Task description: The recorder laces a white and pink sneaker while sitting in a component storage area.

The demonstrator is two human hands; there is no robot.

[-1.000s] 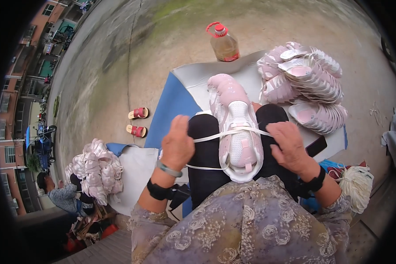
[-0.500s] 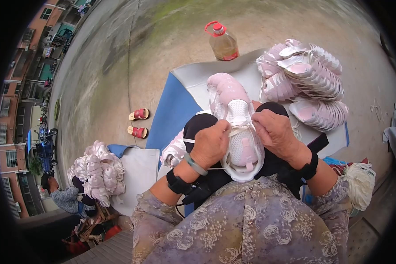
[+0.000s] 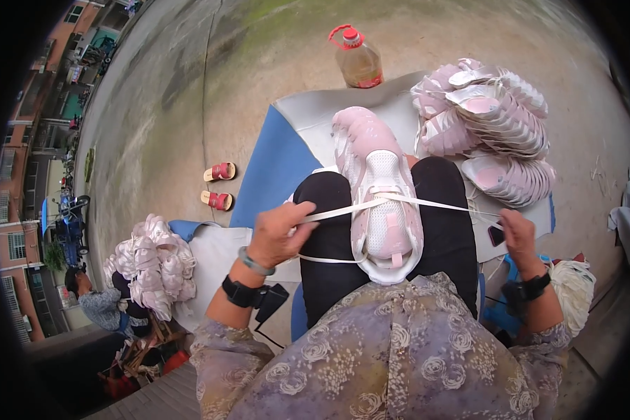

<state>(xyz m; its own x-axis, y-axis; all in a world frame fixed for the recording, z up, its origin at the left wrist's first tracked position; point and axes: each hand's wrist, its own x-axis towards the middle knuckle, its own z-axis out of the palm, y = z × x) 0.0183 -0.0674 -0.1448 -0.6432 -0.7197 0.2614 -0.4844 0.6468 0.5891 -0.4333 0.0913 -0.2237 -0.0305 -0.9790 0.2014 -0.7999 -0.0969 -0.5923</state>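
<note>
A stack of pink-and-white shoe uppers point(image 3: 371, 140) lies between my knees, the nearest one with its heel opening toward me. A flat white shoelace point(image 3: 350, 208) runs through that upper and stretches out to both sides. To the left, my left hand point(image 3: 281, 229) pinches one length of it, and another strand loops below that hand back to the upper. Over on the right, my right hand point(image 3: 519, 236) closes on the other end, which is drawn thin and taut above my right knee.
More pink-and-white uppers point(image 3: 500, 112) are piled on the sheet at right, others point(image 3: 154, 269) at left near a seated person point(image 3: 108, 304). A red-capped bottle point(image 3: 357, 59) stands beyond the sheet. Red sandals point(image 3: 219, 185) lie at left; a white lace bundle point(image 3: 572, 290) hangs at right.
My hands have moved apart from the middle of the upper, the left outward to the left and the right farther right. The lace between them is now pulled out long.
</note>
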